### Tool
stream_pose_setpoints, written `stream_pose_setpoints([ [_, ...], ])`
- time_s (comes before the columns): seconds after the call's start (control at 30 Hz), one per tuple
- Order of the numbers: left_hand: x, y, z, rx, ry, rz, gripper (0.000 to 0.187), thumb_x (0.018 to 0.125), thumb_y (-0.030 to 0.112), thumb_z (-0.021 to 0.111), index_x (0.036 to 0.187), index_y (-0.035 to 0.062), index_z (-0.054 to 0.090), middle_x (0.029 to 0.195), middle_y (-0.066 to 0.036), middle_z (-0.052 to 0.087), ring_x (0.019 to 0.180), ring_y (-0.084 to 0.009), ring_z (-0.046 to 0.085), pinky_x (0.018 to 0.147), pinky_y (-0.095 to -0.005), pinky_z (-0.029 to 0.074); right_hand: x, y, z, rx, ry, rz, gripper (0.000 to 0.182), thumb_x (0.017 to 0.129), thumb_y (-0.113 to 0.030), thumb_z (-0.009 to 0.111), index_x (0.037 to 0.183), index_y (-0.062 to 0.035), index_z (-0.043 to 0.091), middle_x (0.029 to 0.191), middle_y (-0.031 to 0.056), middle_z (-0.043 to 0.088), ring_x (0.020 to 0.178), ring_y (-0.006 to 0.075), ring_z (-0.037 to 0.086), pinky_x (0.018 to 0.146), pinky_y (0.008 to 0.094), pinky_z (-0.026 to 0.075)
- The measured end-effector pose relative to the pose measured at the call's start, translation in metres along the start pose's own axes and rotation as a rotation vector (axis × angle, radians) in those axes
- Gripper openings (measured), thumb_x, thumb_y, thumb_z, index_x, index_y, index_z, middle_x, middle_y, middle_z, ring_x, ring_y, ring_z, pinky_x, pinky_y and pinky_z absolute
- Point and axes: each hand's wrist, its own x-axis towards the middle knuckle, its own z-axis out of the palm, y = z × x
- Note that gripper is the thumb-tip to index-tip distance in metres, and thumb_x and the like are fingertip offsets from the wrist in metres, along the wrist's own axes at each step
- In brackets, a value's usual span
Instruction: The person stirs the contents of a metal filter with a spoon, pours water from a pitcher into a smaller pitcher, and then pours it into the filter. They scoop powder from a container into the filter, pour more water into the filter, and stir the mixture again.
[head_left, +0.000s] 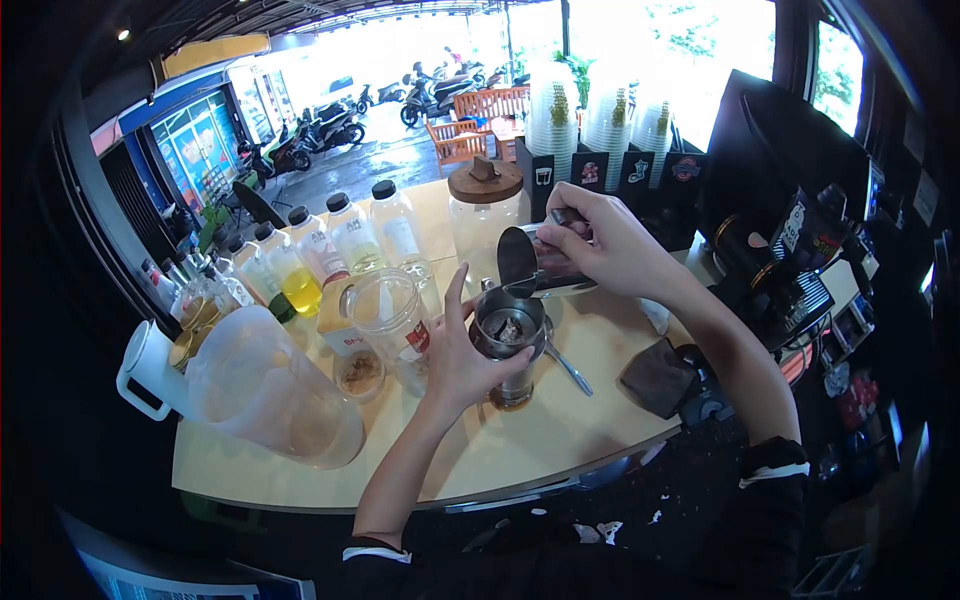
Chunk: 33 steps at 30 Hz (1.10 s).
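Observation:
My right hand (pixel 590 235) grips a metal pitcher (pixel 520 262) by its handle, tilted with its mouth to the left, above a metal filter cup (pixel 508 325). The filter cup sits on a glass (pixel 512 388) with dark liquid at its bottom. My left hand (pixel 465 350) is wrapped round the filter cup's rim from the left, fingers curved about it. Something dark and wet shows inside the cup. Whether liquid is leaving the pitcher cannot be made out. A spoon (pixel 568 368) lies just right of the glass.
Left of my hands stand a clear plastic jar (pixel 385 305), a small bowl of brown powder (pixel 360 375) and a large translucent pitcher (pixel 265 385). Behind are bottles (pixel 350 235) and a wooden-lidded jar (pixel 485 205). A dark cloth (pixel 658 378) lies to the right.

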Motion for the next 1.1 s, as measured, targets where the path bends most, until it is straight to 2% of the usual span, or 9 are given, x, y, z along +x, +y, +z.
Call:
stream_pose_setpoints([
  [0.07,0.000,0.002,0.000,0.001,0.000,0.006,0.118,0.055,0.036,0.085,0.147,0.0091,0.015,0.110,-0.022,0.064,0.107,-0.0387,0.059,0.100,-0.0478,0.037,-0.001,0.001,0.003,0.028,0.026,-0.021,0.019,0.089,-0.011,0.062,0.088,0.0022,0.048,0.062,0.0048,0.039,0.058,0.0103,0.038,0.053,0.0290,0.035],
  [0.37,-0.002,0.005,0.000,-0.033,-0.015,-0.030,0.119,0.055,0.035,0.085,0.147,0.0089,0.014,0.111,-0.022,0.063,0.109,-0.0394,0.057,0.099,-0.0481,0.038,0.002,-0.003,0.012,0.094,-0.009,-0.054,0.027,0.091,-0.011,0.060,0.079,0.0012,0.040,0.061,0.0043,0.040,0.064,0.0055,0.048,0.054,0.0277,0.040],
  [0.6,-0.003,0.011,-0.002,-0.051,-0.014,-0.032,0.119,0.056,0.034,0.085,0.147,0.0087,0.014,0.109,-0.022,0.064,0.104,-0.0380,0.060,0.097,-0.0474,0.040,0.004,-0.005,0.011,0.020,-0.005,-0.050,0.029,0.089,-0.012,0.062,0.077,0.0016,0.039,0.061,0.0054,0.038,0.059,0.0089,0.043,0.052,0.0290,0.037],
  [0.67,-0.003,0.010,-0.002,-0.071,-0.016,-0.041,0.118,0.056,0.034,0.085,0.147,0.0087,0.014,0.109,-0.022,0.064,0.103,-0.0377,0.061,0.097,-0.0472,0.040,0.004,-0.007,0.008,-0.069,-0.038,-0.033,0.018,0.088,-0.008,0.059,0.091,0.0076,0.050,0.079,0.0213,0.064,0.083,0.0285,0.070,0.067,0.0366,0.052],
  [0.8,-0.003,0.007,-0.001,0.006,0.001,-0.011,0.118,0.056,0.033,0.085,0.147,0.0098,0.014,0.109,-0.023,0.063,0.106,-0.0383,0.059,0.098,-0.0477,0.039,0.004,-0.001,0.008,-0.086,-0.017,-0.035,0.019,0.088,-0.009,0.060,0.090,0.0072,0.051,0.079,0.0212,0.064,0.082,0.0299,0.070,0.068,0.0375,0.051],
  [0.87,-0.003,0.007,-0.002,0.025,0.003,-0.015,0.118,0.056,0.033,0.085,0.147,0.0102,0.014,0.110,-0.023,0.063,0.107,-0.0386,0.058,0.099,-0.0479,0.039,0.003,0.008,0.010,-0.046,0.048,-0.096,0.025,0.088,-0.012,0.063,0.081,0.0030,0.045,0.060,0.0072,0.038,0.056,0.0132,0.039,0.052,0.0316,0.036],
  [1.1,-0.004,0.004,-0.004,0.090,0.028,-0.019,0.118,0.056,0.033,0.086,0.148,0.0115,0.015,0.112,-0.020,0.062,0.110,-0.0375,0.055,0.100,-0.0467,0.034,-0.004,0.007,0.003,-0.042,0.032,-0.042,0.024,0.088,-0.012,0.063,0.082,0.0032,0.045,0.060,0.0071,0.039,0.056,0.0134,0.039,0.053,0.0320,0.036],
])
